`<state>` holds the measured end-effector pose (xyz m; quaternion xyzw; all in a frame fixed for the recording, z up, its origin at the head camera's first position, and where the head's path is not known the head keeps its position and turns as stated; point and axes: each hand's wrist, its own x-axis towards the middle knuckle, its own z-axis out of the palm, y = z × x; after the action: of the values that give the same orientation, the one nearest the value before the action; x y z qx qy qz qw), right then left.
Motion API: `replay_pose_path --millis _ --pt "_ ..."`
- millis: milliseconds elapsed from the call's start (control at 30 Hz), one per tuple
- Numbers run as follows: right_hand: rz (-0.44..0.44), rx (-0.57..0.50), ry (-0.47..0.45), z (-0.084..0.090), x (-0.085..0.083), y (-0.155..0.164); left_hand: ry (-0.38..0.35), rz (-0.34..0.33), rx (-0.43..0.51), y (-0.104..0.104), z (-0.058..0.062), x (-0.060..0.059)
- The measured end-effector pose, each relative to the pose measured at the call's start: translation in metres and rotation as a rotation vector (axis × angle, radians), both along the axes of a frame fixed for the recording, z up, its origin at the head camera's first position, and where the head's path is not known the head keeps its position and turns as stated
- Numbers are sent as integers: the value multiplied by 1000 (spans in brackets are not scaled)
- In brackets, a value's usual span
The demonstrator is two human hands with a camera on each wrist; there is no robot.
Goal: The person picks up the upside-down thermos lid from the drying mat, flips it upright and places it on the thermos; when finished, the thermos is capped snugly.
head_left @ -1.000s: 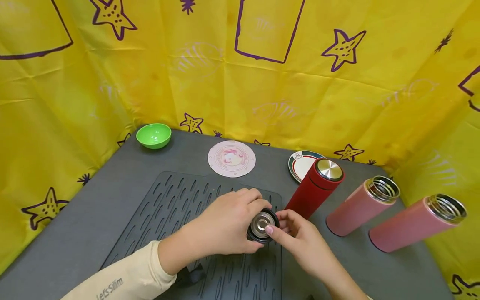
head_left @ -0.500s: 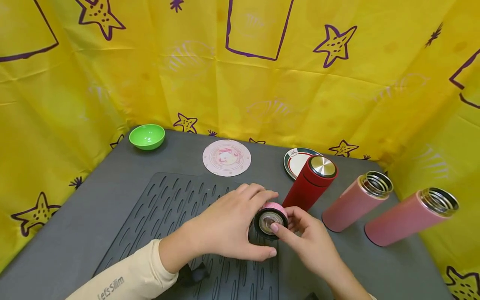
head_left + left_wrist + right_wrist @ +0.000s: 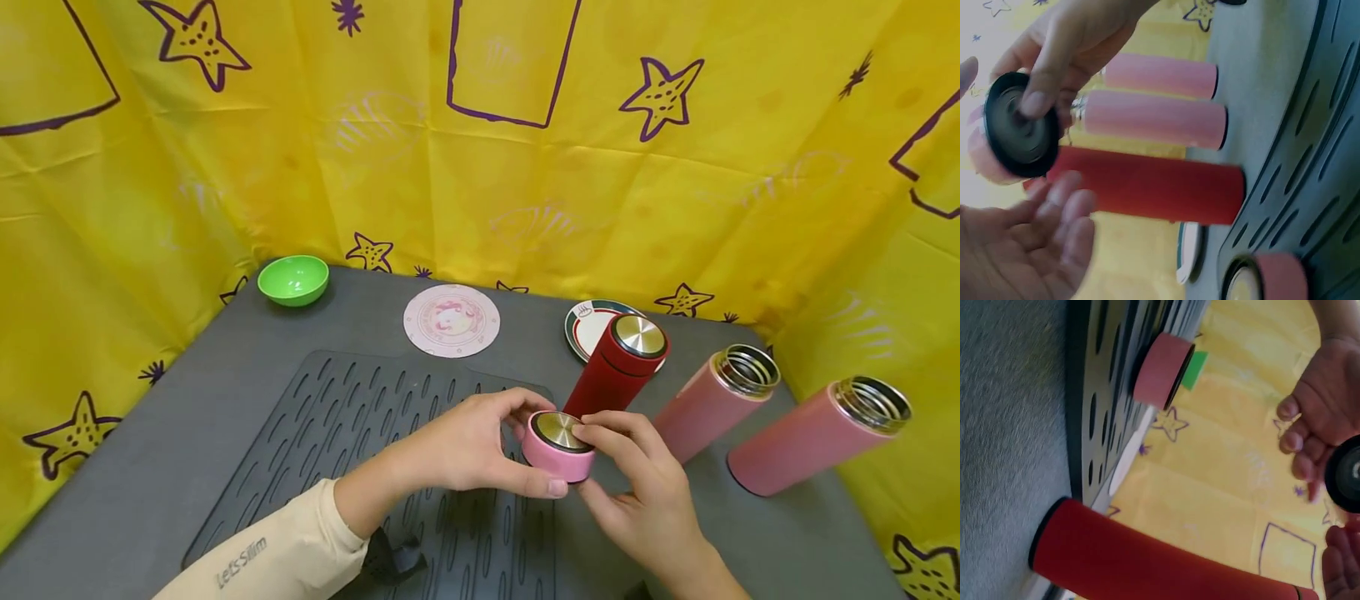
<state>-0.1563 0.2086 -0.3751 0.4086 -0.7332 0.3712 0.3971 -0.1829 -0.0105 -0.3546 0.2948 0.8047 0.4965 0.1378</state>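
Note:
A pink bottle lid (image 3: 558, 462) with a brushed silver top is level between both hands above the mat's right edge. My right hand (image 3: 648, 492) pinches it, fingers on the top and thumb low; the left wrist view shows its thumb on the round metal underside. Around the lid's left side, my left hand (image 3: 457, 446) is loosely spread, with its thumb at the lower front edge; both wrist views show a gap between its fingers and the lid. Two pink bottles (image 3: 708, 404) (image 3: 813, 437) stand uncapped at the right. Beside them a red bottle (image 3: 611, 371) has its lid on.
A second pink lid (image 3: 1282, 275) sits on the grey ridged mat (image 3: 337, 400), behind my left hand in the head view. At the back are a green bowl (image 3: 294, 281), a round pink mat (image 3: 452, 321) and a white plate (image 3: 588, 325). Yellow cloth (image 3: 375, 167) surrounds the table.
The lid has turned over: its metal underside faced up, and now the silver top does. My right fingers have moved onto the top, while the left hand stays around it.

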Motion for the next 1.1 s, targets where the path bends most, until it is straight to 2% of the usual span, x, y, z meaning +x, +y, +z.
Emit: replay_pose_path --millis 167,233,400,500,600,667,700,733,767,833,900,967,1000,1067,1100 --pt "21 -34 128 5 -3 1 115 14 147 12 -7 0" --pt "41 -37 127 6 -3 3 164 22 180 15 -8 0" --pt "111 -62 44 11 3 16 258 14 242 30 -4 0" --pt "67 -177 63 9 3 25 282 -4 317 46 4 2" --pt "-42 -407 70 2 1 37 285 -28 407 69 15 4" --pt "-116 -571 12 -7 -2 51 315 -34 428 87 24 5" --pt "-116 -657 -43 -12 -4 58 327 -31 428 97 28 4" --pt "-113 -727 -101 -17 -6 67 353 -20 410 106 32 3" --pt "-170 -756 -157 -21 -9 75 385 -1 382 116 36 1" --pt "-294 -755 -285 -31 -14 91 423 57 311 134 41 -4" --pt "-328 -719 -398 -36 -23 104 425 116 267 151 45 -11" --pt "-427 -593 -477 -39 -29 114 438 180 223 168 47 -19" --pt "-425 -557 -513 -39 -31 117 434 209 211 176 48 -23" --pt "-364 -552 -574 -36 -34 119 428 264 205 190 47 -31" --pt "-384 -536 -603 -36 -33 119 424 288 206 196 46 -34"
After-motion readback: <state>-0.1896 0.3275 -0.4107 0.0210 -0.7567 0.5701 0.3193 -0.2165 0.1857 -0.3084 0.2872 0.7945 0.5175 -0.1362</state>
